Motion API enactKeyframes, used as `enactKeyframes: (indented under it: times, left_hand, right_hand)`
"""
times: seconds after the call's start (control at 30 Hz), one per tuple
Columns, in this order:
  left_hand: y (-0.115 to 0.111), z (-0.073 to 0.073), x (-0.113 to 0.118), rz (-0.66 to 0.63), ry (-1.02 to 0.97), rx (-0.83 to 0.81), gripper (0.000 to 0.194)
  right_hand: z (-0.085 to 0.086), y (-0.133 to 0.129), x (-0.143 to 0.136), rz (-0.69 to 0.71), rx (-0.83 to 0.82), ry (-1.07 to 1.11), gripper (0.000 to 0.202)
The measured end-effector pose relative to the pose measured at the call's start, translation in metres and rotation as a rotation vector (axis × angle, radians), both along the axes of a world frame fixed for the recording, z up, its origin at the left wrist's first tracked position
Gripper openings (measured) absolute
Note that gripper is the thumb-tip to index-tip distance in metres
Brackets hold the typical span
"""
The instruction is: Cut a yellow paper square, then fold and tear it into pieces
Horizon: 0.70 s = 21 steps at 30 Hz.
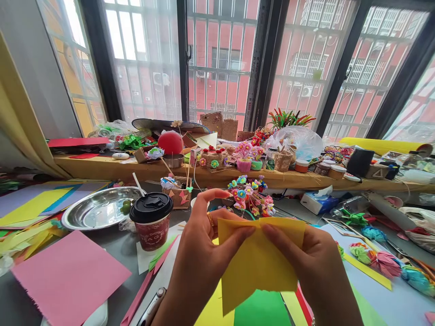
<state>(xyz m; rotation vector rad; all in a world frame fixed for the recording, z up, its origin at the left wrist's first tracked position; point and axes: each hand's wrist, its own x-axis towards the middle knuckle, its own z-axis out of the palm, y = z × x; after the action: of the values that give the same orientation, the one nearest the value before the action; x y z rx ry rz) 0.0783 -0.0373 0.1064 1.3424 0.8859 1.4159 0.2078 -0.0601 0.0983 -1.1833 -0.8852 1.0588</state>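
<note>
A yellow sheet of paper (260, 267) hangs upright between my two hands, low in the middle of the view. My left hand (207, 249) pinches its upper part with the thumb on the near face; the index finger is raised, and a ring shows on one finger. On the right side my right hand (311, 260) grips the sheet, its thumb near the left thumb at the top edge and its other fingers behind the paper. The lower edge looks slightly ragged. Beneath it lie green paper (261, 310) and more yellow paper.
A lidded paper cup (152, 228) stands left of my left hand, near a metal tray (91, 210). Pink paper (71, 276) and a pen-like tool (152, 308) lie at the near left. Crocheted flowers (249, 194) stand behind my hands; paper candies (384, 262) lie right.
</note>
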Motion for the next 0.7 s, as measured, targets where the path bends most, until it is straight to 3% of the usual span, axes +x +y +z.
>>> enactKeyframes:
  times: [0.2, 0.37, 0.5, 0.7]
  left_hand:
    - [-0.0044, 0.0048, 0.0005, -0.06, -0.088, -0.038, 0.036]
    - [-0.0053, 0.0035, 0.0007, 0.031, -0.031, -0.002, 0.037]
    - [-0.0044, 0.0037, 0.0011, 0.075, -0.014, 0.021, 0.043]
    - [-0.0053, 0.0073, 0.0035, 0.022, -0.106, -0.035, 0.058]
  right_hand:
    - [-0.001, 0.0019, 0.0017, 0.123, -0.035, 0.134, 0.021]
    - [-0.0042, 0.0078, 0.0037, 0.16, -0.022, 0.174, 0.023]
    - [-0.0031, 0.0076, 0.0042, 0.157, 0.02, 0.119, 0.026]
    - [0.001, 0.0011, 0.0032, 0.064, -0.008, 0.015, 0.024]
